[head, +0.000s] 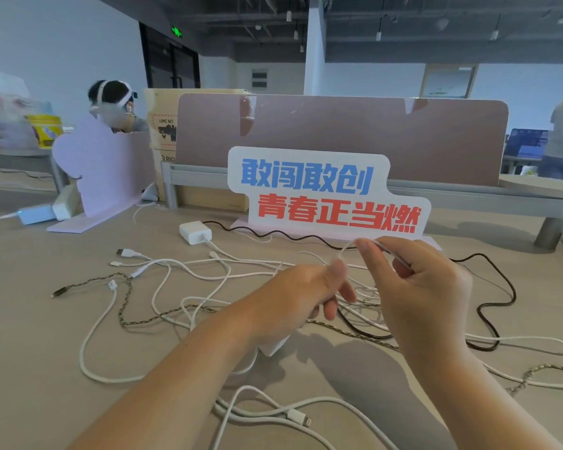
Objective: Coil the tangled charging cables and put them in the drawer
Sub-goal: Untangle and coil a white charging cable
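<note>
Several tangled charging cables lie spread over the beige desk point(30, 319). Most are white cables point(189, 271); a braided brown cable point(124, 303) crosses them at the left and a black cable point(498, 287) snakes along the right. A white charger block point(194, 232) sits behind the tangle. My right hand point(416, 287) pinches a thin white cable point(346, 250) that arcs over to my left hand point(306, 293), whose thumb and fingers close on the same cable. Both hands hover above the middle of the tangle. No drawer is in view.
A sign with blue and red characters point(325, 193) stands just behind the cables, in front of a brown desk divider point(338, 131). A lilac board point(104, 170) and a blue-white adapter point(36, 214) sit at the left. One person sits at back left, another stands at far right.
</note>
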Tool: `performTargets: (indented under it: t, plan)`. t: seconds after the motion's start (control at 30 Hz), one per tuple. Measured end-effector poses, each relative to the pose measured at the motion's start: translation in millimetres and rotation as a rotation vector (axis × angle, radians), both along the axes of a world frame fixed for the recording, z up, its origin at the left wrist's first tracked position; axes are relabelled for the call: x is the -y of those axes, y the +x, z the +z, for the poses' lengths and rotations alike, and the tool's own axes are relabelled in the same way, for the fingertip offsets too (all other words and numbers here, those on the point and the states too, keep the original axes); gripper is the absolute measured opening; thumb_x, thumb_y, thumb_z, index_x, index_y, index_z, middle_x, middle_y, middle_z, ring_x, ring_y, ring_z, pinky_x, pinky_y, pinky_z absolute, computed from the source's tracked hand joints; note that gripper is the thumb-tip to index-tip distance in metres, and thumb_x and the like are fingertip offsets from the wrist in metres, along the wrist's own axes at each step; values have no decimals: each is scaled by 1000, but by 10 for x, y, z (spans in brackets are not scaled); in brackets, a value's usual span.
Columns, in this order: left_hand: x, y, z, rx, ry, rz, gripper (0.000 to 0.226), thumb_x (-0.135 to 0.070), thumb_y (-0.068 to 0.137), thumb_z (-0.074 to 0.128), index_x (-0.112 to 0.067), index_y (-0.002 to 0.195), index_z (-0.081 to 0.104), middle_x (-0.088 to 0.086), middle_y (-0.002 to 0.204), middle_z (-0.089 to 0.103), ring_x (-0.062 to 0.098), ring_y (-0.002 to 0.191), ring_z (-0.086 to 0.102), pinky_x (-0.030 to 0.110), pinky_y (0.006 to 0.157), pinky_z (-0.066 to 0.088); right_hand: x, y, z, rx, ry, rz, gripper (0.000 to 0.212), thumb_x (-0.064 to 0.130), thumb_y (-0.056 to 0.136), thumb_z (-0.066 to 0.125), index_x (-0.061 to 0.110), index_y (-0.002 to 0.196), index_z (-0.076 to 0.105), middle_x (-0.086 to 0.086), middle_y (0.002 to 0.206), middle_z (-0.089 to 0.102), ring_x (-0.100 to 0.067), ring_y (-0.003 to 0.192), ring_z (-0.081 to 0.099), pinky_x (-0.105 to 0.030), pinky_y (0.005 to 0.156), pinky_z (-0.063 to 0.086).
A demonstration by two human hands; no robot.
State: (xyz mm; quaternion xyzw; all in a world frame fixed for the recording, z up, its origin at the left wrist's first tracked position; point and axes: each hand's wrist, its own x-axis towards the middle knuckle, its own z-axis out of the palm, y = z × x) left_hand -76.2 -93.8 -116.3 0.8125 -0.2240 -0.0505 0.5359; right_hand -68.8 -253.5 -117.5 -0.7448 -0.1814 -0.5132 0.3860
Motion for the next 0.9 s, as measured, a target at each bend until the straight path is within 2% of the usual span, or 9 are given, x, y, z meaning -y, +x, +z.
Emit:
performTargets:
  t: [0.1, 0.17, 0.23, 0.33, 0.4, 0.53, 0.67, 0.77, 0.9]
  plan:
    - [7, -37, 17, 112, 148, -26, 27, -55, 81, 66, -28, 88, 67, -6, 78, 65, 5, 72, 58, 33, 76, 48, -15, -13, 2, 11, 23, -11, 19, 32, 81, 66, 14, 78, 72, 0, 52, 52, -21, 57, 42, -19, 50, 32]
    - [24, -36, 7, 163, 166, 1, 15, -45, 89, 62, -31, 84, 67, -8, 75, 66, 6, 71, 58, 34, 75, 50, -36, -22, -1, 13, 26, -8, 17, 30, 81, 66, 13, 79, 71, 1, 52, 50, -20, 58, 41, -18, 50, 32]
    - [20, -26, 15, 160, 85, 47, 30, -47, 95, 49, -30, 81, 69, -8, 67, 63, 7, 60, 52, 30, 62, 44, -36, -8, -11, -26, 65, 23, 18, 31, 83, 65, 14, 80, 69, 1, 54, 50, -19, 56, 43, -21, 50, 35]
    - [-28, -6, 74, 115, -229, 158, 42, -48, 93, 41, -20, 84, 70, -4, 61, 60, 8, 48, 42, 22, 48, 36, -28, 22, -25, -141, 126, 76, 15, 32, 86, 62, 19, 80, 65, 2, 61, 58, -17, 57, 52, -36, 55, 46]
    - [-50, 7, 118, 100, -422, 284, 42, -42, 98, 37, -16, 90, 70, -2, 63, 63, 9, 47, 46, 22, 45, 39, -43, 11, -24, -206, 99, 130, 18, 36, 85, 58, 20, 80, 65, 7, 64, 62, -14, 59, 55, -37, 56, 48]
    - [-60, 45, 155, 16, -714, 419, 47, -43, 99, 33, -11, 100, 68, 6, 80, 75, 14, 62, 65, 29, 62, 57, -112, -18, -47, -376, -108, 235, 15, 32, 86, 58, 22, 78, 65, 5, 59, 60, -11, 58, 52, -26, 55, 42]
    - [-118, 66, 199, -91, -977, 431, 44, -47, 96, 35, -15, 82, 62, 8, 82, 75, 19, 69, 69, 43, 83, 56, -137, 4, -61, -690, -290, 197, 33, 40, 92, 48, 23, 65, 56, 5, 52, 49, -8, 50, 43, -24, 53, 37]
    - [-235, 122, 243, -169, -1187, 452, 42, -48, 96, 37, -16, 79, 57, 1, 62, 68, 14, 59, 68, 43, 79, 55, -97, 39, -57, -851, -256, 133, 49, 49, 93, 40, 11, 71, 63, 7, 51, 48, -12, 54, 46, -26, 54, 36]
    - [-281, 181, 231, -218, -1234, 503, 44, -50, 97, 38, -15, 74, 55, -2, 53, 58, 18, 67, 69, 40, 74, 57, -62, 55, -66, -767, -219, 93, 46, 45, 92, 46, 6, 72, 60, -2, 56, 52, -17, 58, 48, -26, 54, 35]
